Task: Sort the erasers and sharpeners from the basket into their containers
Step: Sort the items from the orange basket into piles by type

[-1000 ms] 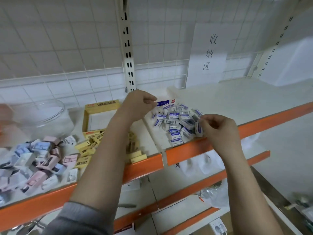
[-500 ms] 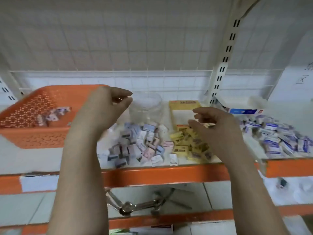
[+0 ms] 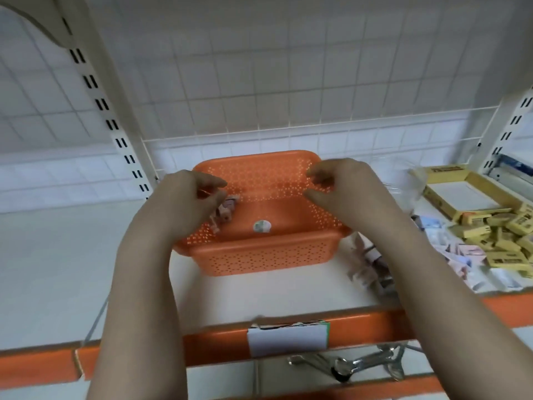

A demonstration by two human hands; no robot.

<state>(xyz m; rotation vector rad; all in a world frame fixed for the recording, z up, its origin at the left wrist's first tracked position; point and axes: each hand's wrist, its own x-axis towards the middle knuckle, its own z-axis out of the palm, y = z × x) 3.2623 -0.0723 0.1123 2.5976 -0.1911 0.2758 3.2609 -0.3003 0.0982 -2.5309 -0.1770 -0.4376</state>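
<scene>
Left hand [image 3: 190, 194], right hand [image 3: 343, 183] raised (fingers loosely curled)

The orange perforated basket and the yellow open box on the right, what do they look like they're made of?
Orange perforated basket: moulded plastic, probably; smooth, slightly glossy walls with regular small holes. Yellow open box: likely printed cardboard; thin, flat, matt walls with dark lettering.
</scene>
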